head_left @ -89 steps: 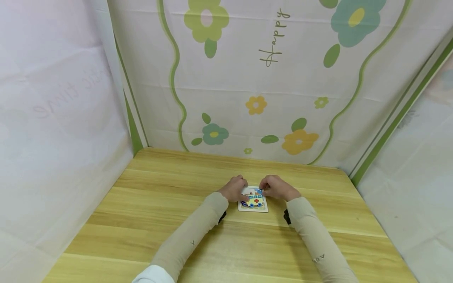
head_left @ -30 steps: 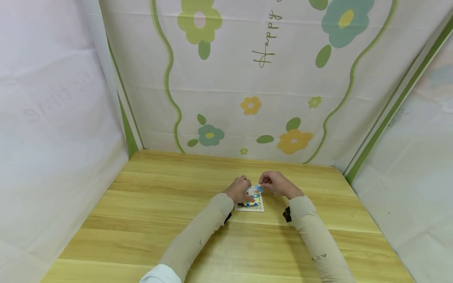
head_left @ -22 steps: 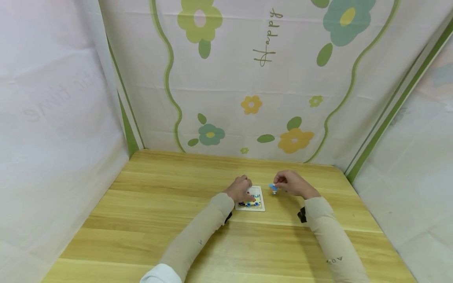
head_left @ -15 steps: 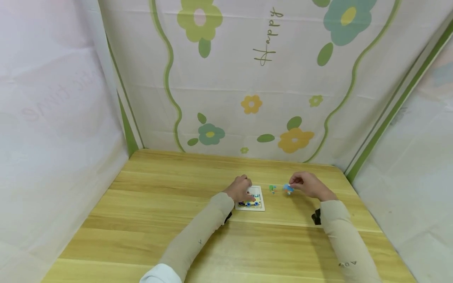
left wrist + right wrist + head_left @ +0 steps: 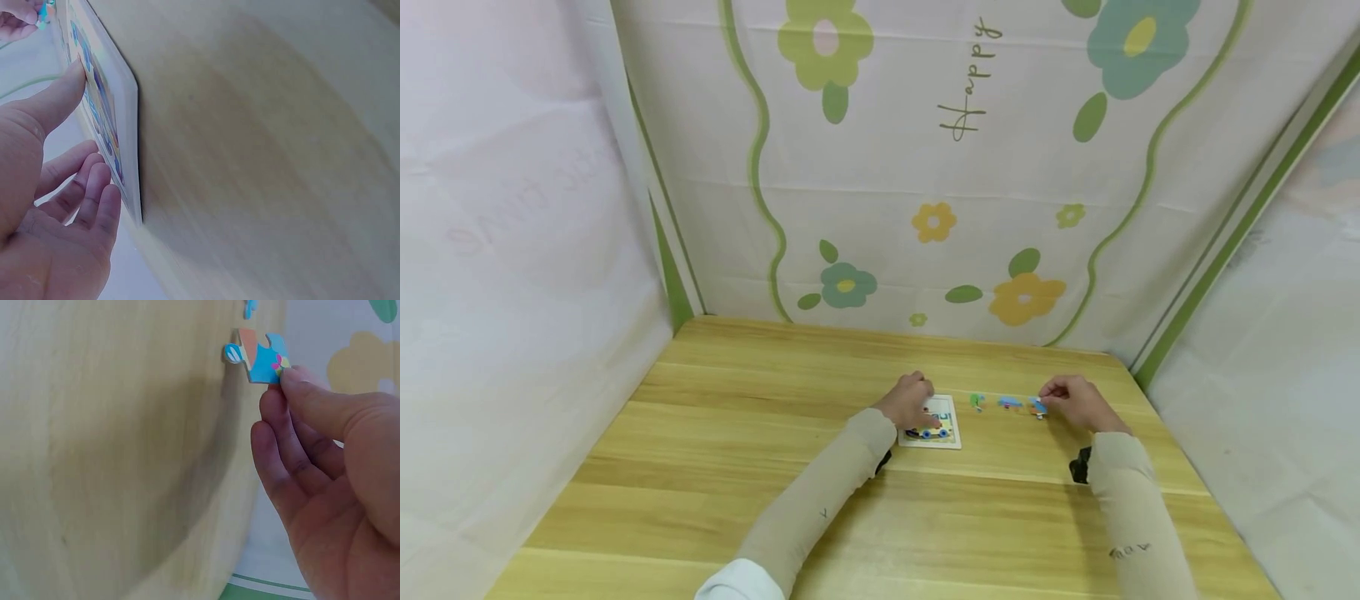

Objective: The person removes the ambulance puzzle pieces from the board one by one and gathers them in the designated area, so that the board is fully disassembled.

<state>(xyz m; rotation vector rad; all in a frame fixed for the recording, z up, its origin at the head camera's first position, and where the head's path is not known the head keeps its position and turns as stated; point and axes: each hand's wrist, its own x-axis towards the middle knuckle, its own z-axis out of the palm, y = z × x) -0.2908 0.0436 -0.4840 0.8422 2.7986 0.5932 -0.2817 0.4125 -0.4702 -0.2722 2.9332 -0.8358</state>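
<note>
A jigsaw board with a white rim (image 5: 953, 446) and a yellow ambulance picture lies on the table. My left hand (image 5: 908, 403) rests over its left side, thumb pressing on the picture. In the left wrist view, the other fingers (image 5: 106, 212) stay loosely extended at the board's edge. Farther right, my right hand (image 5: 1078, 403) pinches a blue and orange puzzle piece (image 5: 262, 360) between thumb and fingertips, close over the table. Between board and right hand lie a green puzzle piece (image 5: 977, 402) and a blue puzzle piece (image 5: 1011, 403), in a row.
A wooden table (image 5: 880, 533) spreads under both arms. A flowered cloth backdrop (image 5: 880, 167) rises behind its far edge. White cloth sides stand at left (image 5: 512, 250) and right (image 5: 1277, 375).
My right hand has moved from the board's upper right corner off to the right. Two puzzle pieces now lie on the table, and a third is in its fingers. The left hand stays on the board.
</note>
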